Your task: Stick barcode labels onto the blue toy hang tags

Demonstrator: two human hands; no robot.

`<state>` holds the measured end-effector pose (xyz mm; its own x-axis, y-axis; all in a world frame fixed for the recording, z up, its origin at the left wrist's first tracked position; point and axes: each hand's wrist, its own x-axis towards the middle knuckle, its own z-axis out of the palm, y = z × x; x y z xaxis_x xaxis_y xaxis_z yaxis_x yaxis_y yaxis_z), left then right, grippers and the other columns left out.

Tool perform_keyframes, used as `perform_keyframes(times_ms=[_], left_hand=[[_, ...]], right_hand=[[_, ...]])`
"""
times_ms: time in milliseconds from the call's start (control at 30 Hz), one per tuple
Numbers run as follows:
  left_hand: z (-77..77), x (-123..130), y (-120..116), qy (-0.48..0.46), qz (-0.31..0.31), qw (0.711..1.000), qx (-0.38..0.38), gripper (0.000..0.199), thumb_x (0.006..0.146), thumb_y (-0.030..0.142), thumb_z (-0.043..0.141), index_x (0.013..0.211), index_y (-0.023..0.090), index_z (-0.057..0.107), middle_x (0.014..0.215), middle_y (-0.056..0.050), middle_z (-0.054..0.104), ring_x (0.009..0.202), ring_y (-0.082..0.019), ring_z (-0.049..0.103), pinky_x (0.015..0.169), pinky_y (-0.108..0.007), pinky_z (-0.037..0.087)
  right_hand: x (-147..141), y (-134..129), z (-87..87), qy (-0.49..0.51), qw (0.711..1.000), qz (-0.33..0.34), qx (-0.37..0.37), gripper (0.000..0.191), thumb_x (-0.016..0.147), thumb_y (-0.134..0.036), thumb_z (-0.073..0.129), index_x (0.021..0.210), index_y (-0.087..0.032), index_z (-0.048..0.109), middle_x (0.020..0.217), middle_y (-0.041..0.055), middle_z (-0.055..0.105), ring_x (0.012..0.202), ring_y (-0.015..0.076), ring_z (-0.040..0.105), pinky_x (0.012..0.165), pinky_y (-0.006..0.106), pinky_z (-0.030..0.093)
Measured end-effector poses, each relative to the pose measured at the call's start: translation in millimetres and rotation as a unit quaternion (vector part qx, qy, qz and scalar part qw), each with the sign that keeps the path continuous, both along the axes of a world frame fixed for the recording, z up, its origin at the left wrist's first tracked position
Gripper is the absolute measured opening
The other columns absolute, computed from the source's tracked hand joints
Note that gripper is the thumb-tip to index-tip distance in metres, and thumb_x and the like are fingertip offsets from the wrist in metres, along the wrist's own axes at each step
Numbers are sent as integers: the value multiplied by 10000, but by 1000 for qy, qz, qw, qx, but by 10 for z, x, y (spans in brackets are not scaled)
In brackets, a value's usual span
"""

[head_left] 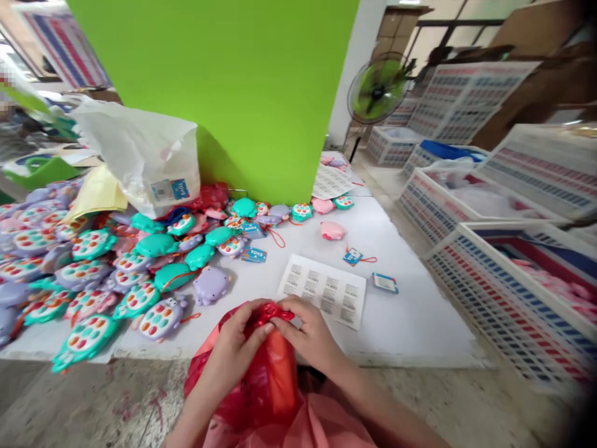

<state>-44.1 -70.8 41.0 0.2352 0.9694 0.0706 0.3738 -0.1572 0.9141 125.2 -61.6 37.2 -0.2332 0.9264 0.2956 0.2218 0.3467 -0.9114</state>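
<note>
A red plastic bag (275,373) hangs at the table's front edge, its gathered top pinched between both my hands. My left hand (242,336) closes on the left side of the bunched plastic. On the right side of it, my right hand (305,330) grips with thumb and fingers. What the bag contains is not clear. Just beyond my hands lies a sheet of barcode stickers (326,289). A lilac animal toy (212,286) sits to the left of it, beside a big pile of teal, pink and lilac toys with colored buttons (135,298).
A green panel (224,81) rises behind the white table (405,311). A white plastic bag (144,155) and yellow paper (100,193) rest on the pile. Toy tags (353,256) lie on the table. Plastic crates (508,323) and a fan (377,90) stand to the right.
</note>
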Motion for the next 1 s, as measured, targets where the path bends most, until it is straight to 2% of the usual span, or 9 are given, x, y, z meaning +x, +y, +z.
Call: perform_keyframes(times_ms=[400, 567, 667, 767, 833, 900, 1000], left_hand=[[-75, 29, 79, 14, 19, 999, -21, 369, 867, 396, 490, 1177, 202, 535, 1135, -77, 624, 1040, -205, 580, 933, -353, 442], [-91, 48, 85, 32, 11, 999, -8, 373, 874, 394, 472, 1186, 196, 528, 1154, -87, 613, 1058, -204, 572, 941, -352, 438], [-114, 31, 105, 55, 4, 998, 13, 364, 881, 392, 457, 1182, 200, 529, 1153, -85, 612, 1062, -205, 567, 947, -362, 433], [-184, -38, 162, 90, 19, 996, 18, 362, 884, 406, 442, 1179, 218, 535, 1157, -69, 614, 1072, -208, 561, 955, -378, 426], [-262, -100, 223, 109, 36, 993, 14, 369, 881, 424, 440, 1171, 220, 542, 1164, -62, 615, 1078, -210, 560, 960, -384, 425], [-359, -151, 290, 118, 48, 992, 7, 386, 875, 442, 438, 1162, 207, 547, 1163, -66, 619, 1078, -214, 563, 964, -389, 423], [-512, -180, 365, 127, 59, 990, -2, 402, 873, 450, 432, 1150, 186, 554, 1164, -75, 622, 1083, -218, 567, 962, -386, 425]], right_hand=[[49, 26, -28, 0, 1000, -14, 3, 96, 842, -287, 565, 859, -201, 605, 818, 17, 607, 780, 142, 555, 728, 270, 432], [-4, 2, -24, 2, 1000, -18, -2, 84, 836, -267, 568, 852, -194, 607, 820, 21, 616, 782, 138, 559, 736, 266, 442], [85, 11, 23, 0, 1000, 2, -3, 131, 819, -263, 589, 932, -202, 617, 893, 31, 631, 839, 145, 574, 776, 279, 457], [565, 163, 60, -25, 1000, -9, -11, 247, 818, -301, 585, 1049, -215, 604, 1020, 42, 632, 905, 156, 587, 810, 302, 471], [1111, 344, 64, -81, 991, -102, -33, 227, 828, -337, 550, 996, -204, 623, 967, 37, 649, 869, 166, 598, 805, 326, 477], [1708, 540, 63, -166, 971, -153, -83, 266, 810, -357, 552, 1008, -196, 625, 964, 51, 660, 868, 186, 603, 807, 346, 480], [2384, 771, 85, -317, 924, -136, -162, 307, 744, -327, 603, 1013, -183, 635, 1034, 85, 655, 903, 217, 603, 809, 340, 477]])
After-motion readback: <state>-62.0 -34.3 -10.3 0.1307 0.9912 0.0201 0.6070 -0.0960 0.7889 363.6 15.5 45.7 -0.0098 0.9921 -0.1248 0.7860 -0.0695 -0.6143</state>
